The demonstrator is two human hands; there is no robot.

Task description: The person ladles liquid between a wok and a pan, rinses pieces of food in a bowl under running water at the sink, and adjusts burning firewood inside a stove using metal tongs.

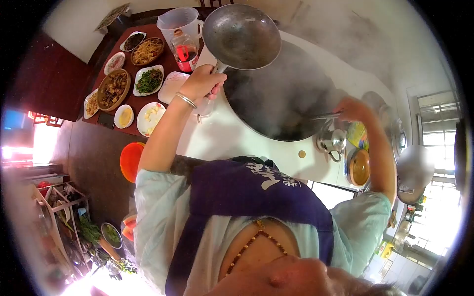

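L hand (206, 83) w/ pan (242, 37), steamy wok (279, 98)

Here's a deep purple apron (222, 187) with white lettering, over a pale mint shirt (158, 197); up top, a grey pan (242, 37); below it, a white stovetop (212, 135) around a blackish wok (276, 108); and there, a dark red table (169, 64), green vegetables (149, 80), an orange-red basin (130, 162), a brown-and-gold beaded necklace (244, 250)

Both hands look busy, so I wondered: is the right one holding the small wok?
No, the left hand grips the small wok by its handle.
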